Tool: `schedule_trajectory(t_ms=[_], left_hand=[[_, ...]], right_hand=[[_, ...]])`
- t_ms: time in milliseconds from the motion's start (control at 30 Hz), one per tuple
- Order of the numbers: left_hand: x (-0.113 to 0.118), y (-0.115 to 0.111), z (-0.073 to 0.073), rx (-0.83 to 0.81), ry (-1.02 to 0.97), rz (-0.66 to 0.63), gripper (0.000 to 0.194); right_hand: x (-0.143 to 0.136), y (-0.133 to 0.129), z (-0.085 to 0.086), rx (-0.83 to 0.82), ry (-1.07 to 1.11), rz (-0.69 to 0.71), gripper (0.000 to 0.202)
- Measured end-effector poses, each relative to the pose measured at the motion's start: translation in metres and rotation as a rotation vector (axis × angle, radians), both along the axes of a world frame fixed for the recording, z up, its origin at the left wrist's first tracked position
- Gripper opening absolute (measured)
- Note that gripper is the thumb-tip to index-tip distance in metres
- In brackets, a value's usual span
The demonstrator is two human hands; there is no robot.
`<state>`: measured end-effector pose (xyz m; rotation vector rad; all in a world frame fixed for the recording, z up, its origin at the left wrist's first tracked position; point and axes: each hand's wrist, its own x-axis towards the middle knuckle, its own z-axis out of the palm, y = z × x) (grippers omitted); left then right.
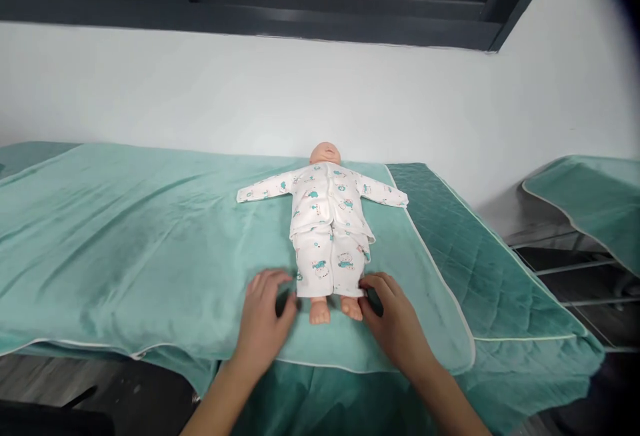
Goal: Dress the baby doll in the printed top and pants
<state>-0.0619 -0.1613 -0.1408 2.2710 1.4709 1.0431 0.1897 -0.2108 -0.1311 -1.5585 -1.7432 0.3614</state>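
A baby doll (325,153) lies on its back, arms stretched out sideways and head toward the wall. It wears a white long-sleeved top (325,196) with a teal and red animal print, and matching pants (315,266). Both bare feet show below the hems. My left hand (267,309) is beside one pant leg, thumb and fingers curved and apart, with nothing between them. On the other side, my right hand (393,313) has its thumb and fingers at the bottom hem of the pants, pinching its outer edge.
Under the doll is a light green blanket (150,256) with pale piping, over a darker quilted bedcover (500,289). A white wall (280,96) and a dark-framed barred window (325,9) stand behind the bed. Another green-covered surface (595,189) and metal rails are at the right.
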Motion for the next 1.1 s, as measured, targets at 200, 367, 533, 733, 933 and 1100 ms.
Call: schedule_trajectory(t_ms=[200,367,533,733,933,1100], left_hand=[[0.021,-0.015,0.003,-0.001,-0.011,-0.019,0.015],[0.029,-0.023,0.035,-0.083,-0.210,-0.013,0.010],[0.029,-0.044,0.046,-0.109,-0.265,-0.016,0.008],[0.021,-0.045,0.014,-0.200,-0.179,0.040,0.019],[0.025,-0.036,0.006,-0.163,-0.011,0.109,0.025],[0.029,-0.035,0.018,-0.314,-0.153,0.084,0.028]], right_hand=[[-0.006,-0.002,0.032,0.018,0.211,0.061,0.008],[-0.007,-0.017,0.056,0.069,0.206,0.060,0.006],[0.002,-0.028,0.046,0.064,0.169,0.032,0.006],[0.004,-0.028,0.014,-0.046,0.050,0.031,0.013],[-0.001,-0.026,0.002,-0.164,-0.080,-0.144,0.026],[-0.007,-0.028,0.011,-0.204,0.102,-0.108,0.022]])
